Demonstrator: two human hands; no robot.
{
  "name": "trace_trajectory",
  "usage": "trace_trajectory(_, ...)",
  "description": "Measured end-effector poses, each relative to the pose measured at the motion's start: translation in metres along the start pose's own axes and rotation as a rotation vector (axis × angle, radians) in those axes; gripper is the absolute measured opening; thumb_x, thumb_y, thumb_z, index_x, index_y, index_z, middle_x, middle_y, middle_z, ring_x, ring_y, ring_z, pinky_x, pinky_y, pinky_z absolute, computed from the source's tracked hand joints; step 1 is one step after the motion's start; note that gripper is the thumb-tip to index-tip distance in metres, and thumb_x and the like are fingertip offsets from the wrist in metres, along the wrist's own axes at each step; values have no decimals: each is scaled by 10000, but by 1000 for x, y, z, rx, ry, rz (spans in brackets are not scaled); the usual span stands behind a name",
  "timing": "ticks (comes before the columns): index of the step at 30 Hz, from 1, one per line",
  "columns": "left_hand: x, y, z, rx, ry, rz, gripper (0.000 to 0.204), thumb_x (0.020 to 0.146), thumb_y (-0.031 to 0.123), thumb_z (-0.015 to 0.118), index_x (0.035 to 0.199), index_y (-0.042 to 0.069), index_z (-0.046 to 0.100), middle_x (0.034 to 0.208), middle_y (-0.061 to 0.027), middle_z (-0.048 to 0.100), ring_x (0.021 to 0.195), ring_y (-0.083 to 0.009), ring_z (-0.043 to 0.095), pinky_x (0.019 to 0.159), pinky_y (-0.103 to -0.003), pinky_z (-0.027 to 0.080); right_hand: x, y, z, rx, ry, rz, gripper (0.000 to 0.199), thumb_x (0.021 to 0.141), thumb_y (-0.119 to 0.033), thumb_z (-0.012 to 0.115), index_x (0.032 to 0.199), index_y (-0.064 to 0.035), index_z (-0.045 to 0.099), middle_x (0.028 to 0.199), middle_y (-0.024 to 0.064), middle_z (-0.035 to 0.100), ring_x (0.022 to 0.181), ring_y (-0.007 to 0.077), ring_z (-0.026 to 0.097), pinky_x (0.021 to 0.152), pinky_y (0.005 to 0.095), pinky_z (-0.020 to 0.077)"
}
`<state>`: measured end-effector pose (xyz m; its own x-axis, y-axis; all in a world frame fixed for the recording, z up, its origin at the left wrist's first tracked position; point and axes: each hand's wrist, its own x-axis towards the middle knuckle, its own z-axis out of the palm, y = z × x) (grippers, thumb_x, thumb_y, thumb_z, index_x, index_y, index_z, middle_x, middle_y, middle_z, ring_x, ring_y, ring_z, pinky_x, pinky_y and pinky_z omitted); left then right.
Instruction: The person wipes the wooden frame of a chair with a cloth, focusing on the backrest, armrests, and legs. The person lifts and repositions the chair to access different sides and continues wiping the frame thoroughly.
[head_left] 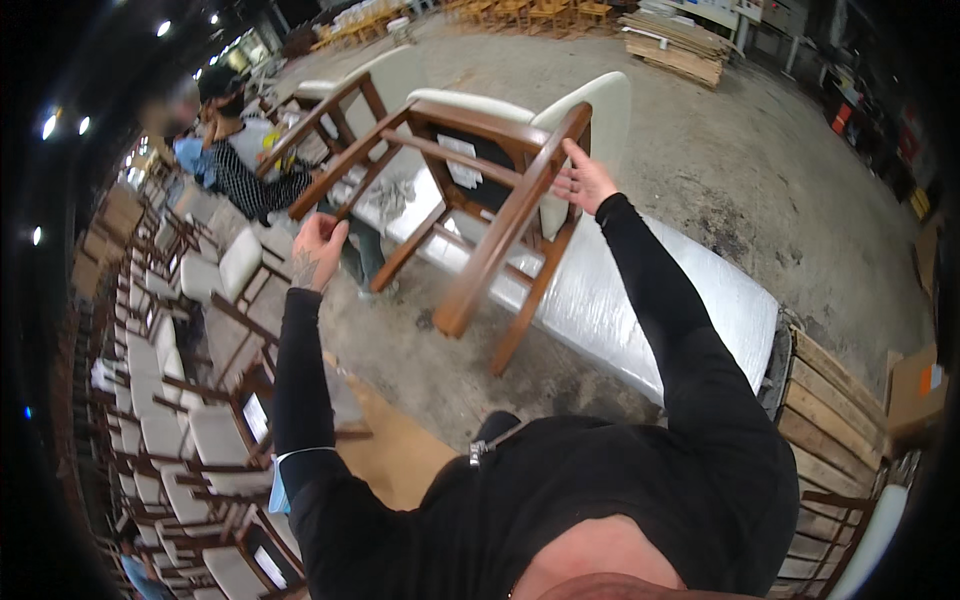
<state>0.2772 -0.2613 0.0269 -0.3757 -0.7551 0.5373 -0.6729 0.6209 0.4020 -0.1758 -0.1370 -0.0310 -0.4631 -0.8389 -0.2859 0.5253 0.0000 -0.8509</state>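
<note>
A brown wooden chair [515, 215] with cream upholstery lies tipped over, its legs pointing towards me and the dark underside of its seat showing a white label. It rests over a long bench or table wrapped in shiny clear film [600, 300]. My left hand [318, 248] is closed at the end of the chair's left leg; its fingertips are partly hidden. On the other side, my right hand [585, 182] is at the chair's frame, thumb against the wood and fingers curled by it. A second tipped chair [335, 115] lies just beyond.
A person in a dark cap [230, 130] stands at the far left beside the wrapped bench. Rows of cream-seated chairs [215, 435] fill the left floor. Slatted wood [825, 410] and a cardboard box [915, 390] are at right. Stacked boards [680, 50] lie far back.
</note>
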Motion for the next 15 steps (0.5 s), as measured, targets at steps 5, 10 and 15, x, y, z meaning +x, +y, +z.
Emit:
trace_trajectory(5, 104, -77, 8, 526, -374, -77, 944, 781, 500, 773, 1464, -33, 399, 1395, -250, 520, 1270, -401, 521, 1047, -475, 454, 14, 16, 34, -71, 44, -259, 670, 820, -273, 800, 1255, 133, 491, 1095, 218, 646, 799, 307, 700, 633, 435, 603)
trace_trajectory(10, 154, -95, 31, 34, -710, -604, 287, 831, 171, 765, 1009, -8, 627, 735, -130, 658, 541, -236, 649, 495, -374, 538, 20, 27, 34, 55, 192, -331, 592, 680, -98, 826, 1151, 135, 553, 988, 204, 672, 768, 286, 703, 680, 433, 602)
trace_trajectory(15, 153, -76, 30, 143, -802, -358, 320, 733, 49, 745, 1026, -22, 638, 832, -49, 672, 706, -150, 641, 639, -324, 533, 20, 13, 6, -93, 245, -209, 502, 732, -104, 777, 1121, 124, 557, 931, 210, 675, 665, 293, 712, 553, 445, 581)
